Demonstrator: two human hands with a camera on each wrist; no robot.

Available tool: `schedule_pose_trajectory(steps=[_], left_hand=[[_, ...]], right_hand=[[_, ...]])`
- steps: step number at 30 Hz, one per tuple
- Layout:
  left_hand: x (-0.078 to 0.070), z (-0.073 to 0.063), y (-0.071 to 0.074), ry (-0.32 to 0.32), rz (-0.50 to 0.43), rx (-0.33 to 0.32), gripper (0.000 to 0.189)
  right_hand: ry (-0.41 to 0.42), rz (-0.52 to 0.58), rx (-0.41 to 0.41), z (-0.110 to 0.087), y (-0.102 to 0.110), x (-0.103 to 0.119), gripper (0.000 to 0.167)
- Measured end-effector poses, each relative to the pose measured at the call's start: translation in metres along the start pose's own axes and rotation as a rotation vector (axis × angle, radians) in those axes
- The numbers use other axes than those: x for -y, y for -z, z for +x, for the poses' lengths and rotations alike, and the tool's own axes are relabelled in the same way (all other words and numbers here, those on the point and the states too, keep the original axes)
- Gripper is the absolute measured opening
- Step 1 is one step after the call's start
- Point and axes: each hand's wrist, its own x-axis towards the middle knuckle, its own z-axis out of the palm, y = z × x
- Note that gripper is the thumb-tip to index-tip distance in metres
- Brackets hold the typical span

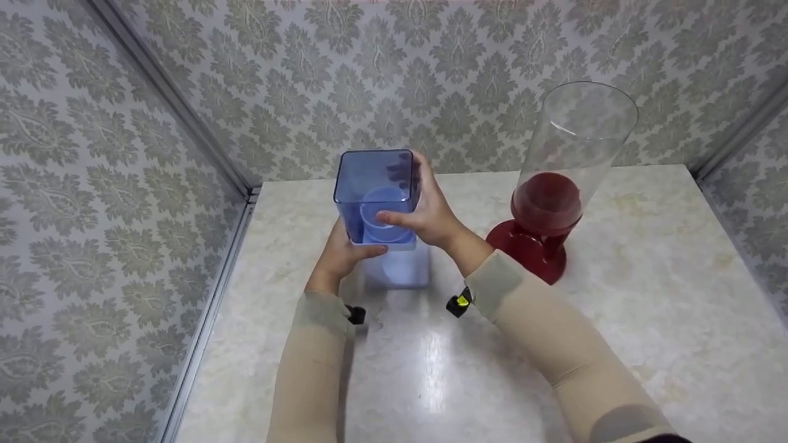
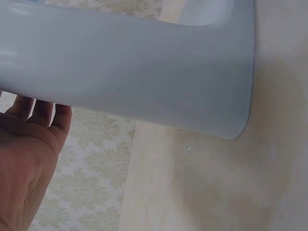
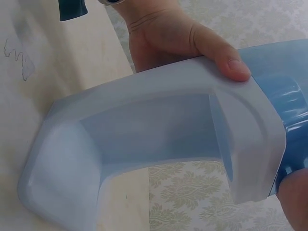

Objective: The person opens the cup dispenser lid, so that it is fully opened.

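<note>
Both hands hold a dispenser: a see-through blue square container (image 1: 374, 178) on top of a pale C-shaped stand (image 3: 144, 86). The left hand (image 1: 345, 255) grips it from the left, its thumb across the front where the container meets the stand. In the left wrist view, that left hand's fingers (image 2: 60, 120) lie against the stand's side. Higher up, the right hand (image 1: 431, 209) holds the container's right side, with the thumb over its front face. The stand's foot (image 1: 397, 271) is low over the table; whether it touches cannot be told.
On the right stands another dispenser with a clear cylinder (image 1: 578, 135) and a red base (image 1: 523, 255), close to the right forearm. The marbled table (image 1: 646, 295) meets patterned wall panels (image 1: 418, 80) at the back and a metal frame rail (image 1: 212, 320) at the left.
</note>
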Motion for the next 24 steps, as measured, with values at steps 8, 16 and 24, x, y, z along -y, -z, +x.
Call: schedule_pose_trajectory(steps=[8,16,24], left_hand=[[0.001,-0.001,0.000,-0.014,-0.009,0.000,0.112],[0.000,-0.003,-0.001,0.027,0.012,-0.009,0.113],[0.001,-0.003,0.002,-0.014,0.053,0.013,0.112]], right_hand=[[-0.023,-0.009,0.005,0.001,0.000,0.002,0.146],[0.014,-0.031,-0.005,-0.001,0.000,0.001,0.145],[0.126,-0.064,0.049,-0.001,-0.007,0.015,0.138]])
